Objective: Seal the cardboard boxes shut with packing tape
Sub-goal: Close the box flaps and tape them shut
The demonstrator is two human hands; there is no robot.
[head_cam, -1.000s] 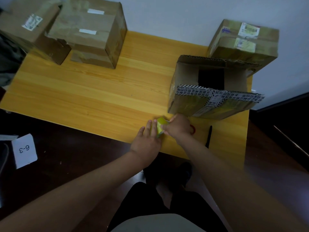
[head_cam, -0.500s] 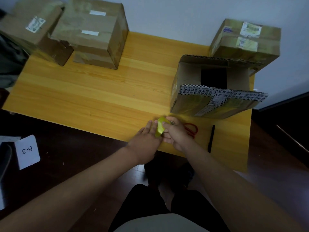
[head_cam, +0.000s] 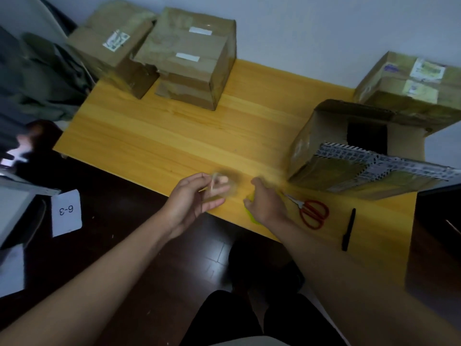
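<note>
Wood counter point(head_cam: 174, 136): pale yellow pine grain, smooth and matte, the broadest thing in view; its near edge runs from 9 o'clock down to 4 o'clock
Open box point(head_cam: 331, 146): worn brown cardboard at 3 o'clock, lying on its side with the dark mouth facing the person; the near flap hangs out flat, edged with black-and-white printed tape; not yet sealed
Sealed boxes: one pair point(head_cam: 184, 61) at 11 o'clock, scuffed kraft with glossy tape bands and white labels; another point(head_cam: 409, 83) at 2 o'clock behind the open box, touching it
Change: half a second back both hands were pressed together over a yellow-green thing at the counter's near edge; now they have parted, the left to 9 o'clock of the right, and the view has swung left and blurred
Meaning: I judge the tape has just been taken up and its free end is being looked for, so sealing of the open box has not begun
Left hand point(head_cam: 197, 196): palm up, fingers curled loosely round the tape roll
Tape roll point(head_cam: 220, 187): clear, glassy ring, blurred, held just above the counter's near edge
Right hand point(head_cam: 265, 202): back up, fingers bent down over a small yellow-green thing point(head_cam: 252, 214) on the counter; whether it pinches it I cannot tell
Scissors point(head_cam: 310, 212): red plastic loops, thin steel blades, flat at 3 o'clock of the right hand
Pen point(head_cam: 348, 229): slim black stick, lying beyond the scissors
</note>
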